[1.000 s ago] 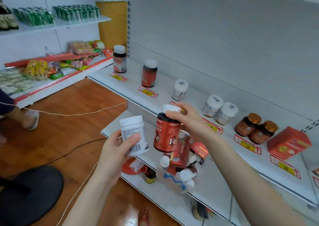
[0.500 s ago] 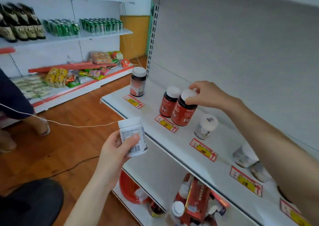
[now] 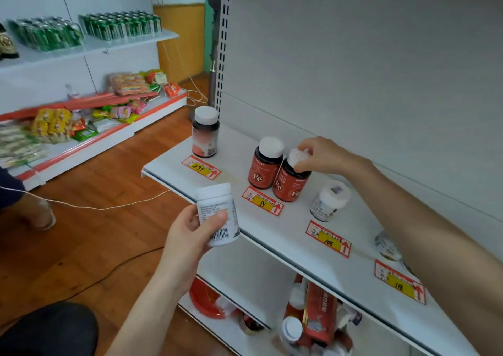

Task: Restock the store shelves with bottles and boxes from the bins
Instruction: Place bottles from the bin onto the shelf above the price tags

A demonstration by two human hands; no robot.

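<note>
The right hand (image 3: 324,154) reaches over the white metal shelf (image 3: 275,230), its fingertips pinching the white cap of a red plastic bottle marked "Fe" (image 3: 290,185). This bottle hangs directly under the fingers, leaning a little, with its base at the shelf surface. Whether the base rests flat there cannot be told. A second red "Fe" bottle with a white cap (image 3: 264,166) stands upright just to the left of that hand, side by side with the held one and touching it or nearly so. A red-and-yellow price tag (image 3: 262,204) lies on the shelf in front of the pair.

The left hand (image 3: 190,236) is raised in front of the shelf edge, fingers and thumb wrapped around a white plastic bottle with a barcode label (image 3: 217,214), which it holds upright and off the shelf.

Below the right wrist stands a small white bottle with a printed label (image 3: 329,200). Well beyond the left hand, near the shelf's far corner, stands a dark bottle with a white cap (image 3: 205,135).

Under the left forearm, on the lower shelf, a red plastic bin (image 3: 204,298) sits beside a heap of red boxes (image 3: 315,312) and white-capped bottles. A thin white cord (image 3: 109,207) crosses the wooden floor (image 3: 103,247) to the left of the left hand.
</note>
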